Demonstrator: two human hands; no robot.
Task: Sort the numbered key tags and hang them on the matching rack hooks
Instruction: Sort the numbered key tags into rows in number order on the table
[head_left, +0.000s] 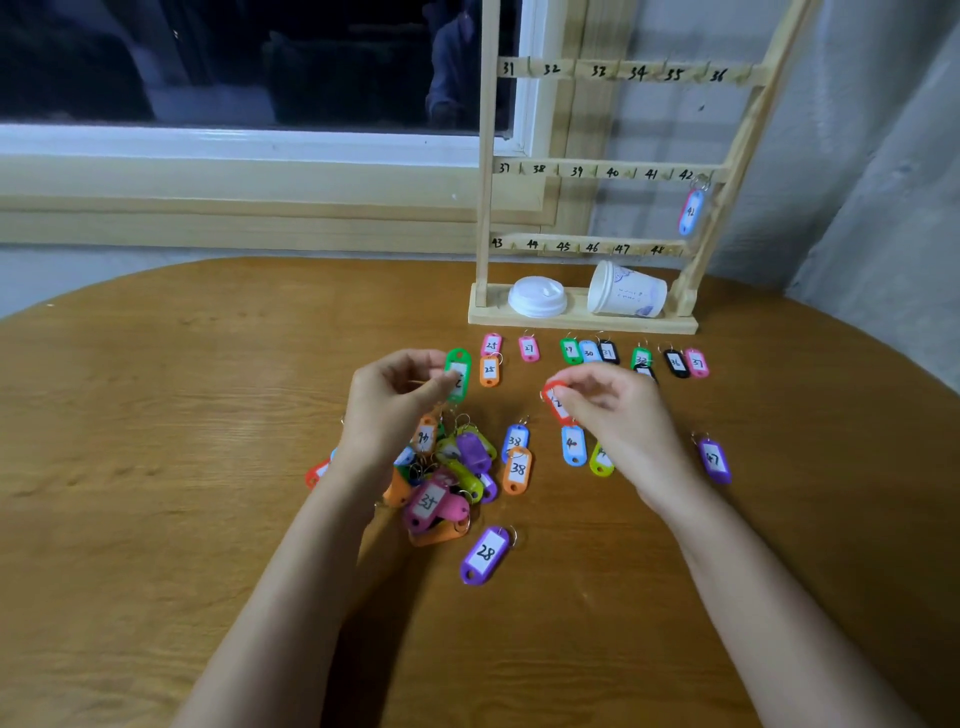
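Holding one key tag in each hand above the wooden table (156, 415).
Pinching a green tag (458, 374) in the curled fingers of the left hand (395, 400) at frame centre; pinching a red tag (558, 402) in the right hand (608, 410) just right of it. Below the left hand, a heap of mixed tags (447, 467); above, a laid-out row of tags (589, 352) before the rack (597, 171) at upper right, blue tag 42 (691, 210) hanging on hook 42.

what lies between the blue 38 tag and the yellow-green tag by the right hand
The light blue 40 tag, lying flat, in the head view.
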